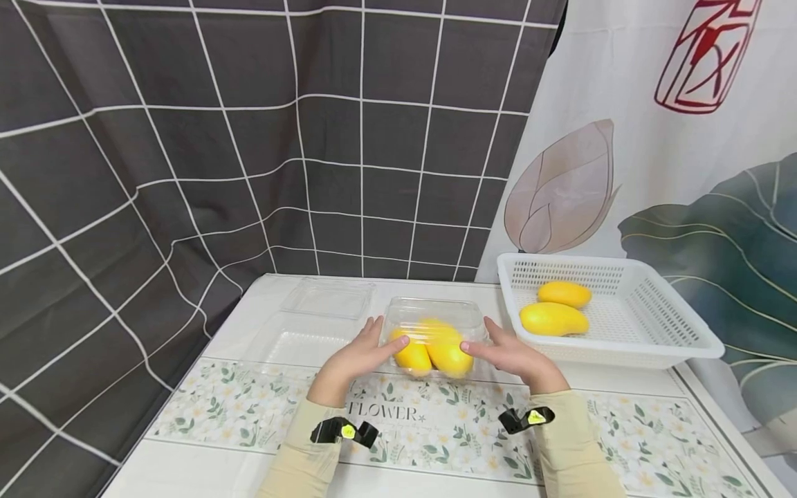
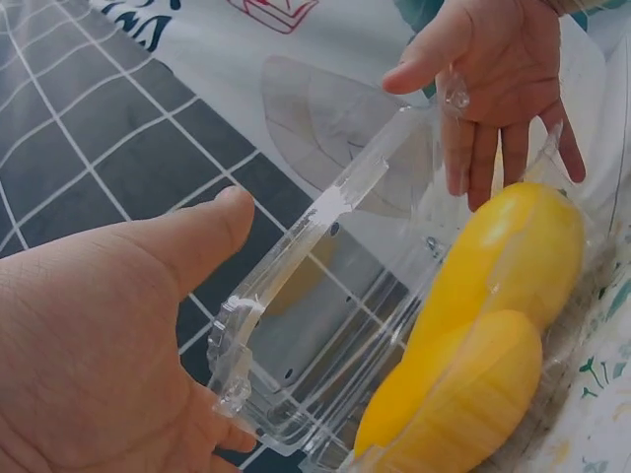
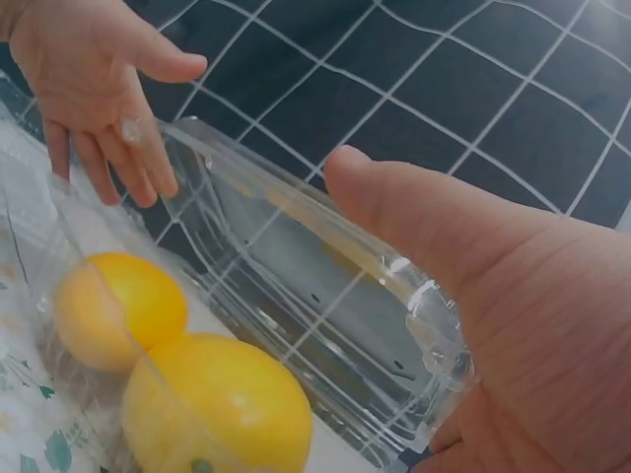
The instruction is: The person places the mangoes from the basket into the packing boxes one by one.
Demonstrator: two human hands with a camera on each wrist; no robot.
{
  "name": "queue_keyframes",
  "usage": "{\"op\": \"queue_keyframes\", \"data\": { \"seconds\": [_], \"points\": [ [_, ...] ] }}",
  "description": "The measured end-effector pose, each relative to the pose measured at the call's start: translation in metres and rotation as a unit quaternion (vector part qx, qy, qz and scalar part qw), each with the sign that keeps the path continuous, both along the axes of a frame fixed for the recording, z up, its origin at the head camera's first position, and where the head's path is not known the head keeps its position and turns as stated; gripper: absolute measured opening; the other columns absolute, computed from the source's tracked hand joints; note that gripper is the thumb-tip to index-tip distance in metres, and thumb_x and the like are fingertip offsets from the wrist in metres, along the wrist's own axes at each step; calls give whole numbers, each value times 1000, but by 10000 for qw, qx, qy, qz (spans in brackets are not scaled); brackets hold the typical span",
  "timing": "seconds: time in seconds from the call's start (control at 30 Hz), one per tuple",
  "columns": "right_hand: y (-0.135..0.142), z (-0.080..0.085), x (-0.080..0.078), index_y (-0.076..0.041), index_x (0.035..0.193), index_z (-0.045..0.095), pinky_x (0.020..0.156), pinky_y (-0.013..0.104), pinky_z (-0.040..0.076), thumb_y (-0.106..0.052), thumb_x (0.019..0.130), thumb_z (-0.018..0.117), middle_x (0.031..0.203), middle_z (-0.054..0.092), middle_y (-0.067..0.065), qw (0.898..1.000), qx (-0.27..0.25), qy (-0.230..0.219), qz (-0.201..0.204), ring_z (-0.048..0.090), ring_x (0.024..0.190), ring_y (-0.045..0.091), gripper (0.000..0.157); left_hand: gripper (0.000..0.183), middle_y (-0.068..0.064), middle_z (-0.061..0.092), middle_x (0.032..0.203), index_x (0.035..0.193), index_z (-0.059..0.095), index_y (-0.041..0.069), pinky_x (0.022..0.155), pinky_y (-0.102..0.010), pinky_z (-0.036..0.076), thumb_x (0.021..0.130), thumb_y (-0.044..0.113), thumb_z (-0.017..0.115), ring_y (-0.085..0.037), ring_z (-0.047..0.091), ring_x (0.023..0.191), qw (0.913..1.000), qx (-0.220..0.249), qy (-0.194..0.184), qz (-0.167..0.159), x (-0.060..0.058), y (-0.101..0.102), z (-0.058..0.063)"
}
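Note:
A clear plastic clamshell box (image 1: 434, 309) stands at the middle of the table with yellow mangoes (image 1: 450, 351) inside. In both wrist views its lid (image 3: 286, 197) stands raised at an angle to the base. My left hand (image 1: 356, 358) is at the box's left side, fingers fairly straight along the lid's side and thumb extended toward the front. At the opposite side is my right hand (image 1: 521, 356), its fingers straight and spread in the left wrist view, its thumb out over the near side. Parts of the fingers are hidden behind the clear plastic.
At the right stands a white perforated basket (image 1: 635, 353) with two more mangoes (image 1: 554, 319). Another clear plastic box (image 1: 311, 328) lies unfolded to the left of the mango box. Dark checked cloth (image 1: 386, 138) hangs behind the table, with a flower-print strip (image 1: 249, 408) across its front.

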State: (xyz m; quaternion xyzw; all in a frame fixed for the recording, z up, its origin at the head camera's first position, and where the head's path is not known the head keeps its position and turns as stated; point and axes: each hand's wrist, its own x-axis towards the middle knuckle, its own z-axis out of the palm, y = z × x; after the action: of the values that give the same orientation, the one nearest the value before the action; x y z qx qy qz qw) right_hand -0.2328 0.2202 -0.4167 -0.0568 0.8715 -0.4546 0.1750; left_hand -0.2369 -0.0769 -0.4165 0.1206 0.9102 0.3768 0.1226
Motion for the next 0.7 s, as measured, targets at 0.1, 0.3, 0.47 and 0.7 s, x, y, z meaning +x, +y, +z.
{"op": "queue_keyframes", "data": {
  "seconds": [0.1, 0.3, 0.47, 0.7],
  "points": [
    [0, -2, 0, -7, 147, -3, 106, 59, 12, -59, 78, 60, 152, -2, 16, 9999, 123, 5, 17, 2, 137, 36, 106, 99, -18, 0, 151, 147, 9, 6, 104, -61, 14, 81, 72, 40, -35, 4, 137, 9999, -140, -9, 33, 1, 1, 0],
    [0, -8, -2, -8, 147, -4, 106, 57, 10, -61, 77, 60, 152, -3, 16, 9994, 326, 64, 51, 1, 137, 34, 109, 103, -16, -1, 152, 147, 4, 5, 106, -58, 14, 79, 75, 38, -33, 4, 137, 9995, -283, 57, 140, 3, 4, 1],
    [1, -11, -4, -5, 146, -8, 107, 56, 9, -57, 77, 63, 151, -6, 19, 9987, 408, 122, 263, 0, 137, 36, 112, 105, -15, -4, 152, 147, -4, 5, 108, -52, 12, 79, 74, 38, -33, 3, 137, 9998, 22, -144, 153, 1, 6, -5],
    [-1, -20, -5, -5, 145, -11, 108, 54, 10, -53, 75, 68, 151, -8, 18, 9989, 273, 233, 304, -1, 137, 36, 116, 99, -15, -7, 152, 146, -13, 9, 108, -54, 12, 84, 69, 38, -36, 5, 136, 9980, 455, -401, 173, -4, 8, -19]
  ]
}}
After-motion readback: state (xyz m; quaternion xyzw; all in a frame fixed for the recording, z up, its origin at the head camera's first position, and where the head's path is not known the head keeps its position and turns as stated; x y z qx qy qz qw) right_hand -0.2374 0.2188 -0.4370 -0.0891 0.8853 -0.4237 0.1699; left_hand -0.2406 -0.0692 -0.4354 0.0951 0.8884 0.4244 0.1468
